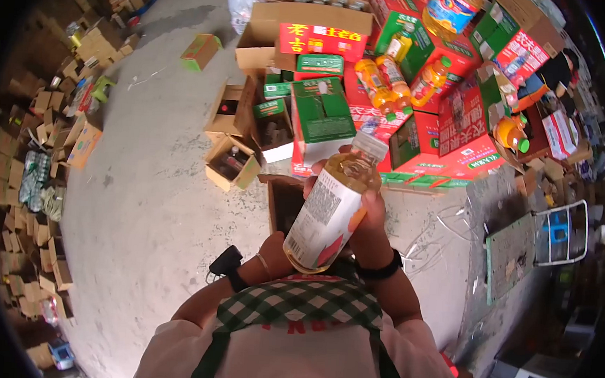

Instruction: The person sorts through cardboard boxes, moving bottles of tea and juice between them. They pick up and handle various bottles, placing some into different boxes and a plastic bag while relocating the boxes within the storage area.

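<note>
A clear bottle (330, 211) of pale yellow drink is tilted in front of my chest. It has a whitish cap and a white label with a square code, a barcode and a pinkish-orange picture. My right hand (372, 217) is closed round its upper part, the thumb on the right side and fingertips showing at the left. My left hand (275, 256) is beside the bottle's lower end; its fingers are mostly hidden, so its grip cannot be made out. Behind the bottle, an open cardboard box (274, 204) is partly covered.
Small open cartons (232, 162) with bottles stand on the floor ahead. Beyond are green-and-red drink boxes (324, 111) with orange juice bottles (430, 79) on top. A flat trolley (511, 257) is at the right, near loose plastic straps (427, 245). Cardboard boxes (36, 242) line the left side.
</note>
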Motion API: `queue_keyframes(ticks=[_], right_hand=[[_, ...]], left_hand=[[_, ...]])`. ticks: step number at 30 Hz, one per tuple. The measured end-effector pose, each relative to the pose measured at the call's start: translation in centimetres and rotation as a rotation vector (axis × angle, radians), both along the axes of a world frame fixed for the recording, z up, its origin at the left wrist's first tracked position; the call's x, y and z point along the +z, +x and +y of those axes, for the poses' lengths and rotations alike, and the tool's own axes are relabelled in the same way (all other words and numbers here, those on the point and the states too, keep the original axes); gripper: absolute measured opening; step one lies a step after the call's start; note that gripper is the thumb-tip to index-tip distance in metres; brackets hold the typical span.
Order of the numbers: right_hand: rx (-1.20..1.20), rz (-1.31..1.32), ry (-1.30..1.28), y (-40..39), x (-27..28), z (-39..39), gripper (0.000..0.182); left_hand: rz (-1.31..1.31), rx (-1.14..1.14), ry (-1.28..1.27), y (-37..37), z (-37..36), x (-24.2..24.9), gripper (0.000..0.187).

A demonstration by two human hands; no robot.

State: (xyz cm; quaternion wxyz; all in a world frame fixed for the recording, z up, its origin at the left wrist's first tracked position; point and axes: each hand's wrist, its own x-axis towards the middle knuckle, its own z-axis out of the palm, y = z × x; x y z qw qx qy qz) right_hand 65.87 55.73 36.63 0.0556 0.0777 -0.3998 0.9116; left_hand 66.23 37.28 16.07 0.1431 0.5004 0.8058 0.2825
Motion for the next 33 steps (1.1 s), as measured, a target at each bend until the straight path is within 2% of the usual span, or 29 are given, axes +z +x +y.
queue_keyframes(ticks=[2, 4, 6, 7, 8, 10, 14, 18, 21, 23, 25, 26, 27, 28, 30, 32, 33], right_hand=[[0.073, 0.043, -0.077, 0.4, 1.3, -3.8, 0.072], [0.095, 0.064, 0.063, 0.4, 2.5, -5.8, 0.074], [0.142, 0.09, 0.063, 0.5, 3.2, -6.9, 0.068], [0.193, 0.112, 0.06, 0.4, 3.6, -8.2, 0.065], [0.241, 0.115, 0.055, 0.3, 3.9, -9.5, 0.065], [0.21, 0.113, 0.272, 0.0, 4.6, -12.4, 0.063], [0.373, 0.126, 0.316, -0.8, 5.9, -17.3, 0.056], [0.528, 0.176, 0.388, -3.1, 5.7, -21.3, 0.055], [0.626, 0.166, 0.342, -5.1, 5.3, -24.1, 0.055], [0.682, 0.165, 0.35, -7.1, 4.7, -25.9, 0.056], [0.703, 0.143, 0.348, -9.7, 3.7, -27.6, 0.058], [0.699, 0.12, 0.337, -11.3, 3.1, -28.4, 0.058], [0.685, 0.064, 0.264, -13.0, 2.7, -29.1, 0.056], [0.762, -0.034, 0.175, -14.8, 3.0, -29.6, 0.054], [0.723, -0.169, 0.177, -19.9, 0.5, -30.4, 0.051], [0.656, -0.364, 0.136, -24.8, -0.1, -31.6, 0.046], [0.715, -0.449, 0.117, -27.5, -0.6, -32.0, 0.048]], left_hand=[[0.088, 0.071, -0.078, 0.7, -3.1, 1.2, 0.025], [0.167, 0.181, -0.174, 1.0, -6.1, 5.6, 0.023], [0.05, 0.159, -0.631, 1.1, -7.3, 9.0, 0.02], [0.194, 0.145, -0.524, 1.7, -9.2, 8.9, 0.019], [0.184, 0.191, -0.531, 2.2, -10.6, 8.9, 0.019], [0.127, 0.329, -0.57, 3.1, -13.3, 9.8, 0.02], [0.019, 0.634, -0.535, 5.5, -17.5, 8.3, 0.026], [-0.09, 0.804, -0.517, 6.3, -19.9, 8.9, 0.027], [-0.103, 0.854, -0.579, 6.2, -21.9, 8.5, 0.028], [-0.128, 1.002, -0.478, 5.8, -23.6, 8.6, 0.026], [-0.159, 1.04, -0.452, 4.8, -25.2, 8.3, 0.021], [-0.18, 1.053, -0.419, 4.2, -25.9, 8.1, 0.018], [-0.085, 1.065, -0.378, 3.3, -26.3, 9.0, 0.018], [-0.116, 1.075, -0.383, 2.1, -26.7, 9.2, 0.018], [-0.23, 0.991, -0.528, -1.0, -28.0, 9.0, 0.024], [-0.178, 0.99, -0.505, -3.7, -29.9, 8.0, 0.027], [-0.165, 0.984, -0.51, -5.5, -30.9, 7.9, 0.015]])
